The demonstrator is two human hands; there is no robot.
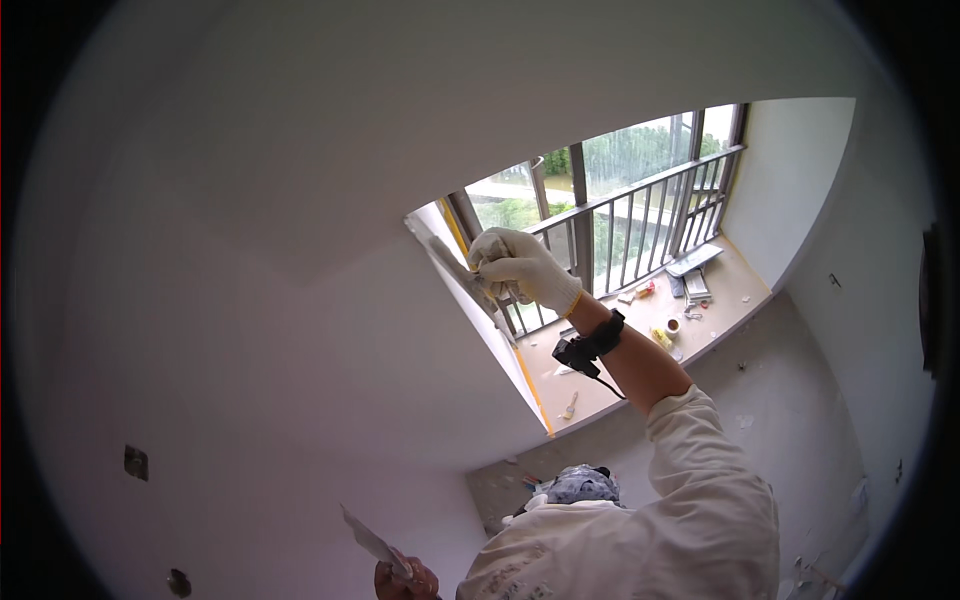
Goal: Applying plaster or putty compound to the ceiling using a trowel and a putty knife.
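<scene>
My right hand [525, 268], in a white knit glove, is raised to the left edge of the window recess. Its fingers are closed on a long, grey flat putty blade [448, 258] that lies along the wall corner. The hand partly hides the blade's grip. Low in the picture, my left hand [408, 578] is closed around a putty knife [372, 537]. That knife's wide pale blade points up and left, away from the wall corner. A black device [588, 345] with a cable is strapped to my right wrist.
A window ledge [590, 400] holds a brush [570, 405], a cup [673, 326], a silver flat tool [694, 260] and small scraps. Metal railings [640, 235] stand before the glass. Orange tape [532, 390] lines the recess edge. A round grey-and-white thing [583, 485] shows beside my sleeve.
</scene>
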